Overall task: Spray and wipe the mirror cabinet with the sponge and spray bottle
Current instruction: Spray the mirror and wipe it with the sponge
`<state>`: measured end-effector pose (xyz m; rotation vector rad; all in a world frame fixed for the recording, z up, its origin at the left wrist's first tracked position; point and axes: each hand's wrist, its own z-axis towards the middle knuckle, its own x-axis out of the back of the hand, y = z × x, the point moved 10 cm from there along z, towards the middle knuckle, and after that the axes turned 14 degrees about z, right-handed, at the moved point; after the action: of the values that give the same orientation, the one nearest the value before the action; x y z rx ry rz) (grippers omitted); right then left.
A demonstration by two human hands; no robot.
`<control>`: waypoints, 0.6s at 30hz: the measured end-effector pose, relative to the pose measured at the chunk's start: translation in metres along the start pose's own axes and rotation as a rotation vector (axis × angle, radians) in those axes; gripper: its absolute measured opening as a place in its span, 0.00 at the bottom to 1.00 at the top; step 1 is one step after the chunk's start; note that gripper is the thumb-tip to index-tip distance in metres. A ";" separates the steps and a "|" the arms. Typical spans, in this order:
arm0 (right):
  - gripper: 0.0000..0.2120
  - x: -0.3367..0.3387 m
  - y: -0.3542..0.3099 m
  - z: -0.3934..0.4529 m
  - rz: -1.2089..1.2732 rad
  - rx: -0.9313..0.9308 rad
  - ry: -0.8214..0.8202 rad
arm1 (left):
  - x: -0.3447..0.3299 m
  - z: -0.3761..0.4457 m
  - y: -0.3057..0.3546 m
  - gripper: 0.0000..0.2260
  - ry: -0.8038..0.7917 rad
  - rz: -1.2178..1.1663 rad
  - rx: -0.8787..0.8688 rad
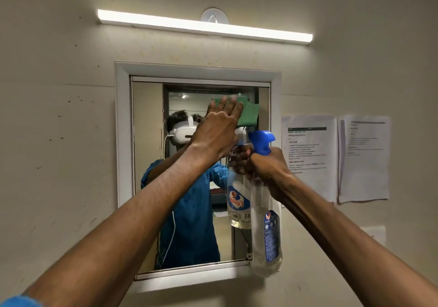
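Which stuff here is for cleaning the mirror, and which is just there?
For the job: sponge under the left hand, bottle in the right hand, mirror.
Just there: light, papers.

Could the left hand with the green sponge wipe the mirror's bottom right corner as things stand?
Probably not cleanly. The left hand presses the green sponge high on the mirror, and the clear plastic spray bottle with the blue trigger, held by the right hand, hangs right in front of that corner.
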<state>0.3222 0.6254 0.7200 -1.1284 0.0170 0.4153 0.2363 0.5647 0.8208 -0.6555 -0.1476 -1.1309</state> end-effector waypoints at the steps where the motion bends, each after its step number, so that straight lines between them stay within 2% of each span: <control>1: 0.07 0.002 0.004 -0.001 -0.010 -0.011 0.013 | -0.001 -0.003 0.000 0.32 0.003 -0.006 0.005; 9: 0.05 0.009 0.025 -0.016 -0.094 0.020 -0.017 | -0.012 -0.026 0.010 0.30 0.044 -0.038 0.037; 16: 0.01 0.014 0.054 -0.028 -0.105 -0.070 0.014 | -0.033 -0.041 0.021 0.31 -0.011 -0.026 0.030; 18: 0.03 0.016 0.064 -0.029 -0.145 -0.078 0.015 | -0.040 -0.046 0.024 0.31 -0.039 -0.028 0.027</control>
<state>0.3217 0.6274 0.6482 -1.2013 -0.0680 0.2795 0.2306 0.5770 0.7569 -0.6540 -0.2053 -1.1413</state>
